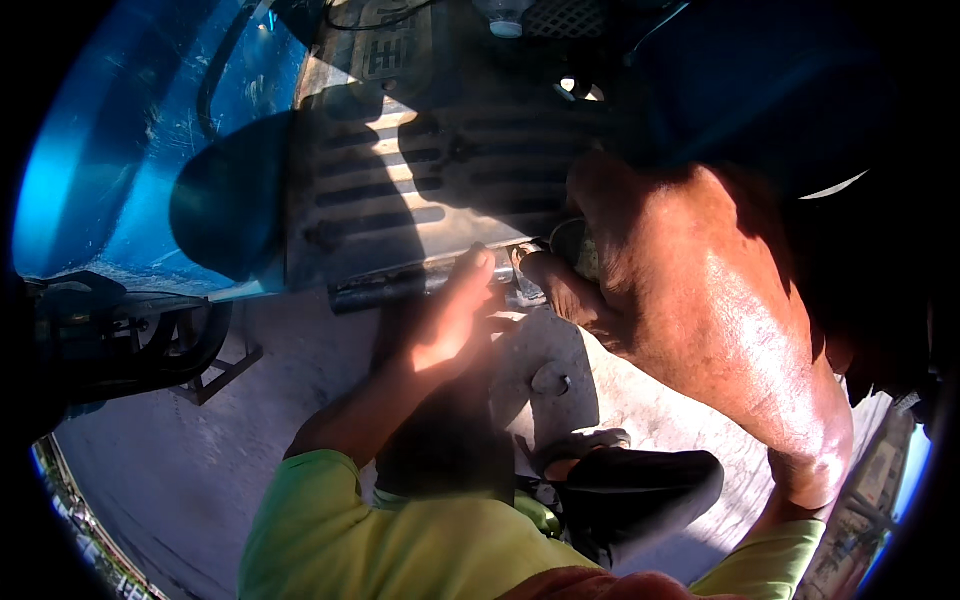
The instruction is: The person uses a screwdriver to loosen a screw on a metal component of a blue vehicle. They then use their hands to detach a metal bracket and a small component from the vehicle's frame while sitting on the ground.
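Note:
My left hand (462, 318) is at the front edge of a ribbed metal floor panel (430, 235), beside a dark horizontal pipe (385, 291). Its thumb points up and the fingers are apart, slightly blurred, holding nothing that I can see. Across from it, my right hand (585, 298) reaches in under the panel's edge with bent fingers. They close around something by a small shiny metal part (527, 275), but what they grip is hidden. A rounded dull part (568, 243) shows just behind these fingers. The right forearm covers much of the area beside it.
A blue body panel (110, 190) of the vehicle rises at the left, above a black frame (150, 340). Below lies pale ground (250, 390) with a small round object (550, 378). A sandalled foot (585, 446) is near it. Deep shadow covers the right.

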